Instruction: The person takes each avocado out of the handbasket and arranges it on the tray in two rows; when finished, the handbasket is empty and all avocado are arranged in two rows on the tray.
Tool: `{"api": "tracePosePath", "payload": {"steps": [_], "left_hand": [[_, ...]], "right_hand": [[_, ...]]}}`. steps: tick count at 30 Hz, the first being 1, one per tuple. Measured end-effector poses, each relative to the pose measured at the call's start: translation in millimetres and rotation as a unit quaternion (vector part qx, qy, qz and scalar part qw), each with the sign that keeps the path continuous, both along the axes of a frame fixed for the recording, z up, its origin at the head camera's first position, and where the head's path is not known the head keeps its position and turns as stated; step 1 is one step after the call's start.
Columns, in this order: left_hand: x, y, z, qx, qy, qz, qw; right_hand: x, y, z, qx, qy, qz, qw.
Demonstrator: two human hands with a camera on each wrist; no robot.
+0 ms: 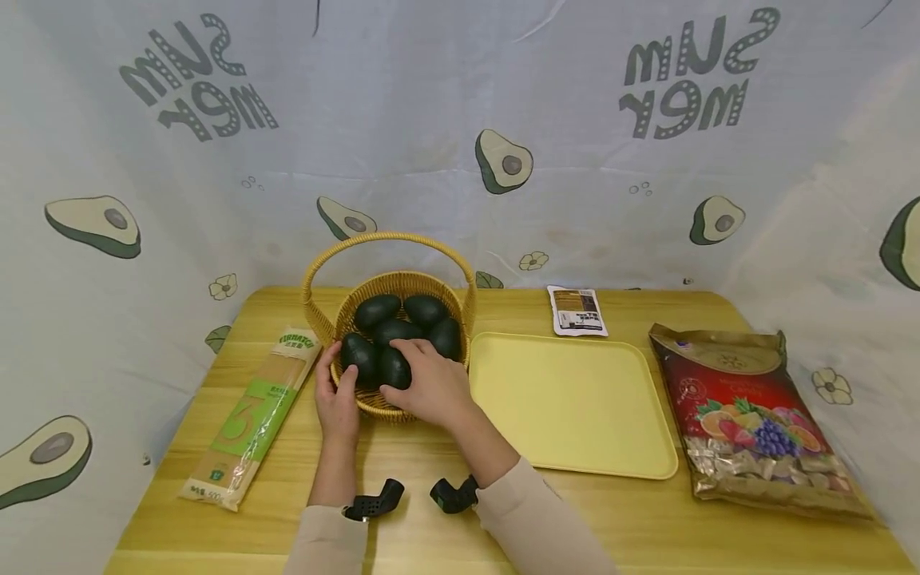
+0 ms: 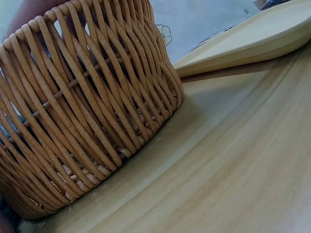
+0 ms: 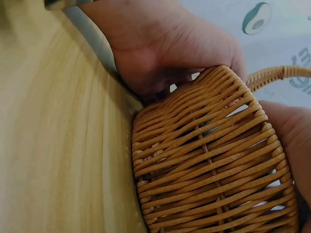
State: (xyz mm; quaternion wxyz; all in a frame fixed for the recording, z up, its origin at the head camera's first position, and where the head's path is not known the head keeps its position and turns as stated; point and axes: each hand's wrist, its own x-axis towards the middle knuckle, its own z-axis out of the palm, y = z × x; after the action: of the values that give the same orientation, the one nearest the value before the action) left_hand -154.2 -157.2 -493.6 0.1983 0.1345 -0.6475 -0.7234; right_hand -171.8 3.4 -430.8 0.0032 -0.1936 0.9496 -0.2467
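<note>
A woven basket (image 1: 384,410) with a tall arched handle stands on the table and holds several dark green avocados (image 1: 424,310). At its left side, my left hand (image 1: 338,409) grips the basket wall, with the thumb over the rim. My right hand (image 1: 434,389) reaches over the front rim and holds an avocado (image 1: 394,369) between thumb and fingers inside the basket. The left wrist view shows the basket's woven wall (image 2: 92,92) close up. In the right wrist view, the left hand (image 3: 180,48) lies against the basket's side (image 3: 214,155).
Right of the basket lies a yellow tray (image 1: 571,403), close to its side. A noodle packet (image 1: 251,419) lies to the left. A small white-edged packet (image 1: 577,311) is behind the tray, and a large red candy bag (image 1: 747,415) is at the right. A printed curtain surrounds the table.
</note>
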Motion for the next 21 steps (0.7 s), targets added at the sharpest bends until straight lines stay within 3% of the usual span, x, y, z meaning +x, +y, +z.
{"api": "tracePosePath", "payload": {"steps": [5, 10, 16, 21], "left_hand": [[-0.5, -0.4, -1.0, -0.007, -0.004, -0.005, 1.0000], [0.3, 0.2, -2.0, -0.003, -0.002, -0.006, 1.0000], [0.1, -1.1, -3.4, -0.005, 0.005, 0.001, 1.0000], [-1.0, -1.3, -3.2, -0.005, 0.010, 0.006, 0.9999]], "right_hand": [[5.5, 7.6, -2.5, -0.078, 0.030, 0.013, 0.9964], [8.9, 15.8, -4.4, -0.154, 0.033, 0.024, 0.9873], [8.5, 25.5, -2.1, -0.229, 0.016, 0.030, 0.9727], [7.1, 38.9, 4.1, -0.302, -0.004, 0.023, 0.9532]]}}
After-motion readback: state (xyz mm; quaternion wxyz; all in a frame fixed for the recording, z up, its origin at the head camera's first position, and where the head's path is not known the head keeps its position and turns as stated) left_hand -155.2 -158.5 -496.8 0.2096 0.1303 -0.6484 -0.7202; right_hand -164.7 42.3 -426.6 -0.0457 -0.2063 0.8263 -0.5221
